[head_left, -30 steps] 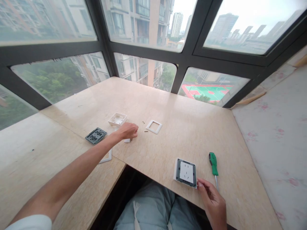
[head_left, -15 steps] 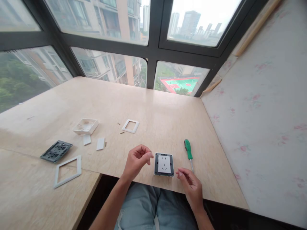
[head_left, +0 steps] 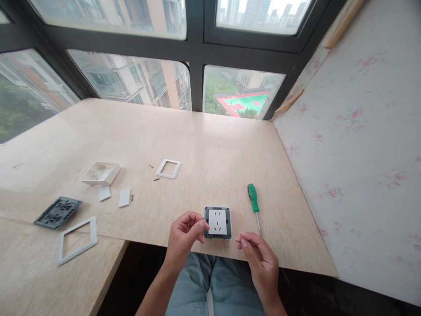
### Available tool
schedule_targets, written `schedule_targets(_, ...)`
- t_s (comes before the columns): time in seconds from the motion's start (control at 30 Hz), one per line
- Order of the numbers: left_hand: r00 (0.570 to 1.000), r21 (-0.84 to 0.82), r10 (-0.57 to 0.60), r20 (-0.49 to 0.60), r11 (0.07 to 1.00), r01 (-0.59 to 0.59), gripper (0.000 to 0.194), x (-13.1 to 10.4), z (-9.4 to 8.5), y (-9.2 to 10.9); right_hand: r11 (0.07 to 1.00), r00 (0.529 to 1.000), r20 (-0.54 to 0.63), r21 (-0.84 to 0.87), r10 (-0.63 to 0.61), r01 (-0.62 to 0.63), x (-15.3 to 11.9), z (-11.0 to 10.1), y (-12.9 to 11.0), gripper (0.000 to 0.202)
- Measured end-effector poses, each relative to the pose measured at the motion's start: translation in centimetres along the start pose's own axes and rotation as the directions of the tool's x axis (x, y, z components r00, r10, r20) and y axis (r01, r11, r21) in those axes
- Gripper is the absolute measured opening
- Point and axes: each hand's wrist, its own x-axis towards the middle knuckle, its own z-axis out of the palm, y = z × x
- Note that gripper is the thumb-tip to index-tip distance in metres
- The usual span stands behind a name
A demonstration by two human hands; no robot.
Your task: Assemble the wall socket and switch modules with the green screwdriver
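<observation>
1. Left hand (head_left: pixel 184 232) has drawn back from the far parts to the socket module (head_left: pixel 217 222).
2. Its fingertips are pinched together at the module's left edge; anything held is too small to tell.
3. Right hand (head_left: pixel 259 259) hovers loosely curled, holding nothing, beside the module at the bench (head_left: pixel 210 145) near edge.
4. Green screwdriver (head_left: pixel 253 202) lies just right.

Anything pinched in the left hand (head_left: pixel 184 232) (fingers curled) is too small to tell.

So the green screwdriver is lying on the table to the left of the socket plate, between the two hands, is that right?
Not quite. In the head view the green screwdriver lies on the table to the right of the socket plate, beyond the right hand, not between the hands. The left hand is at the plate's left edge, its fingers pinched together.
</observation>
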Motion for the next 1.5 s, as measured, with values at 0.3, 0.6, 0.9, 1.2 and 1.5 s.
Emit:
schedule_targets(0.3,0.994,-0.065,-0.101,0.050,0.992,0.104,0.038,-0.7,2.0,0.7,0.930,0.919,0.233,-0.115,-0.317,0.350,1.5,0.6,-2.9,0.032)
schedule_targets(0.6,0.992,-0.251,-0.127,0.017,0.960,0.127,0.039,-2.8,4.6,-1.2,0.796,0.839,0.236,-0.273,-0.490,0.541,1.8,1.4,-3.5,0.034)
schedule_targets(0.9,0.988,-0.244,-0.154,-0.016,0.959,0.145,0.032,-3.3,5.6,-0.9,0.710,0.784,0.226,-0.335,-0.578,0.620,1.9,0.9,-3.2,0.042)
schedule_targets(1.2,0.997,-0.119,-0.073,0.000,0.990,0.073,0.024,-3.2,5.3,-0.4,0.708,0.791,0.216,-0.358,-0.572,0.609,2.1,0.8,-2.8,0.040)
schedule_targets(1.5,0.942,0.436,0.335,-0.033,0.853,-0.288,0.021,-2.3,1.7,-0.7,0.855,0.907,0.067,-0.313,-0.415,0.414,2.3,-1.1,-1.5,0.033)
